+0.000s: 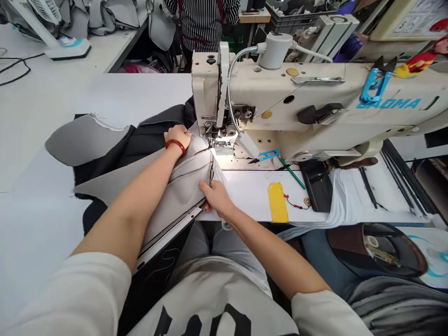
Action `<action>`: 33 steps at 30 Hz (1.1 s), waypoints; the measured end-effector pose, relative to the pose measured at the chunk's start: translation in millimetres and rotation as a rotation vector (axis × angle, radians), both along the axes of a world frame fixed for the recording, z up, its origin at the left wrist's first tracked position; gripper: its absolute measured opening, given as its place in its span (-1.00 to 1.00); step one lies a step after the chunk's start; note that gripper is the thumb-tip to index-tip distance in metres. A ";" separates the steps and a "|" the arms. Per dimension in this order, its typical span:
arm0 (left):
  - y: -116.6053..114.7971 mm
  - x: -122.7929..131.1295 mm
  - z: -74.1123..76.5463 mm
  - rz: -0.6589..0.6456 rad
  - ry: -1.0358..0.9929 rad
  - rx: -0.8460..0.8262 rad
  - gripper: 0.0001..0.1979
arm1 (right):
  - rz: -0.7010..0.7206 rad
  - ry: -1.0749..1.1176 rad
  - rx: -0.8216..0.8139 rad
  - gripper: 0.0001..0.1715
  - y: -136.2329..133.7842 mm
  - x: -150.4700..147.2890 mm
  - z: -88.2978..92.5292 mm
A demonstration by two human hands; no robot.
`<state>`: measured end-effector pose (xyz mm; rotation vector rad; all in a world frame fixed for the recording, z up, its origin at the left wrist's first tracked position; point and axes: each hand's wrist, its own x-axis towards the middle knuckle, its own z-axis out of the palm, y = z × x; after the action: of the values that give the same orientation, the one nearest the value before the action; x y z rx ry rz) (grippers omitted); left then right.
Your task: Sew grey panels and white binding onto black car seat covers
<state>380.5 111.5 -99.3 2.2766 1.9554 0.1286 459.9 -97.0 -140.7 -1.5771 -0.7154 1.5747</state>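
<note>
A sewing machine [245,88] stands before me, its lamp lighting the needle area. Grey fabric [189,179] with dark edging and black backing runs under the presser foot [213,142]. My left hand [179,135], with a red bracelet at the wrist, rests on the cloth left of the needle; its fingers are curled into the fabric. Nearer to me, my right hand [214,196] pinches the fabric's right edge between thumb and fingers. Left of the machine, a rounded grey panel [84,140] of the workpiece lies over the black material.
Blue thread snips [266,155] and a green pen [292,172] lie by the machine bed. A yellow tag [278,201] and a black tray [317,186] are to the right. A white fan [59,42] stands far left. Another person [201,23] stands behind the machine.
</note>
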 end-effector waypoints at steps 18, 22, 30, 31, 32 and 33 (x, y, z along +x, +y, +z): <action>-97.9 9.0 20.8 -0.488 0.287 -0.276 -0.49 | 0.165 -0.262 0.117 -0.77 21.7 -16.4 13.6; -99.8 12.1 20.8 -0.486 0.319 -0.298 -0.35 | 0.168 -0.281 0.205 -0.69 3.9 -18.1 8.2; -79.5 6.0 16.1 -0.572 0.252 -0.288 -0.51 | -0.088 0.358 0.128 -0.33 17.7 -6.2 8.1; -80.8 1.7 14.6 -0.579 0.217 -0.285 -0.48 | -0.020 0.351 0.128 -0.33 17.6 -2.8 10.9; -83.6 -2.2 12.3 -0.586 0.178 -0.284 -0.45 | 0.061 0.283 0.133 -0.35 14.9 1.5 13.7; -87.3 -5.4 9.1 -0.587 0.139 -0.282 -0.43 | 0.139 0.145 0.154 -0.39 10.4 7.0 16.2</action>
<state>375.2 24.2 -90.1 2.5896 1.1757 -0.3503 466.9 -86.6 -124.5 -1.3112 -0.8593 1.6731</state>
